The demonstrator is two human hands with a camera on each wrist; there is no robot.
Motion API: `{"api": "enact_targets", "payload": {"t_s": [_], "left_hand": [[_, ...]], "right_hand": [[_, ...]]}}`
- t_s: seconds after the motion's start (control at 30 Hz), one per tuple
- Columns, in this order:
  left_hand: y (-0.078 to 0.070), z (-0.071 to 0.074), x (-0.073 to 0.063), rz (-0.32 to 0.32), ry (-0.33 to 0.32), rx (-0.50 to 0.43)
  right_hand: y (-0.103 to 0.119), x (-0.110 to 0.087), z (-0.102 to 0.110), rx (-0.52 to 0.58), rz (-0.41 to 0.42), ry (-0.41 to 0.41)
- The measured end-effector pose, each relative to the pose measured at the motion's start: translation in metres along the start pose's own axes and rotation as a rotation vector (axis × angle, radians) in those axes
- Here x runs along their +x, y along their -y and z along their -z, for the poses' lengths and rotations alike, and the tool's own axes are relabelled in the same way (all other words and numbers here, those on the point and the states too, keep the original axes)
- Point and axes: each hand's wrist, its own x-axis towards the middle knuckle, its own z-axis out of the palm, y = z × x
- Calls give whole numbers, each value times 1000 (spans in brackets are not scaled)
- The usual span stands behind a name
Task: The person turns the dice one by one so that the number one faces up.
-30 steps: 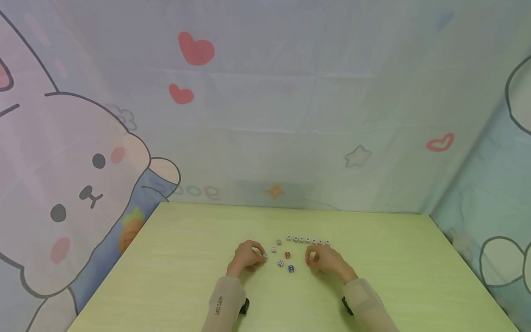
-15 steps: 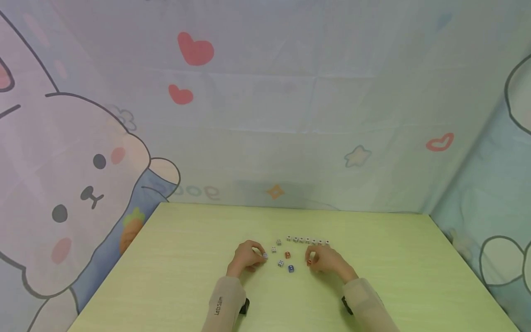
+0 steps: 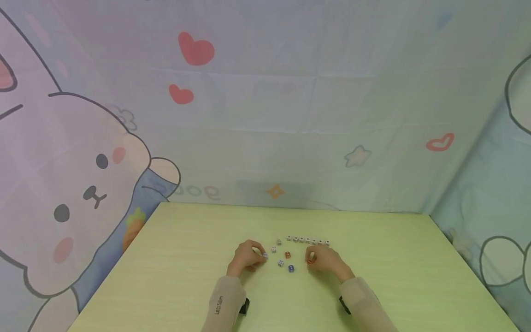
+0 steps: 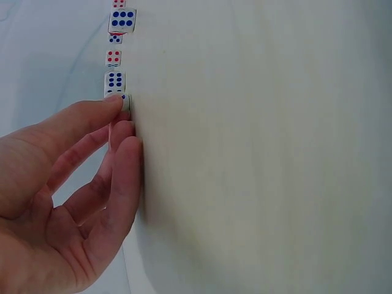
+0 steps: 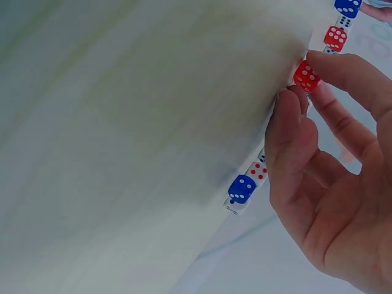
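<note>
My left hand [image 3: 247,256] pinches a white die [image 3: 265,255] between thumb and fingers at the left of the scattered dice. In the left wrist view that die is mostly covered by the thumb. On the other side, my right hand [image 3: 325,258] holds a red die [image 5: 306,76] with white dots at its fingertips. Between the hands lie another red die [image 3: 288,254], a blue die [image 3: 291,268] and a white die [image 3: 280,263]. Two more white dice, one nearer [image 3: 274,249] and one farther [image 3: 279,242], sit beyond the left fingertips.
Behind the right hand runs a row of several white dice [image 3: 308,240], spaced closely side by side. All stand on a pale green table [image 3: 199,230]. A patterned cloth [image 3: 257,115] hangs behind the table and along its sides.
The red die has shifted and turned slightly in my right fingertips, and the right wrist has moved a little left. My left hand and the dice on the table stay in place.
</note>
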Motion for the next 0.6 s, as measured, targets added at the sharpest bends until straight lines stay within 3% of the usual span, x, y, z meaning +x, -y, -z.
{"api": "enact_targets", "payload": {"t_s": [0.6], "left_hand": [[0,-1,0,4,-2,6]], "right_hand": [[-4,-2,3,120,18,35]]}}
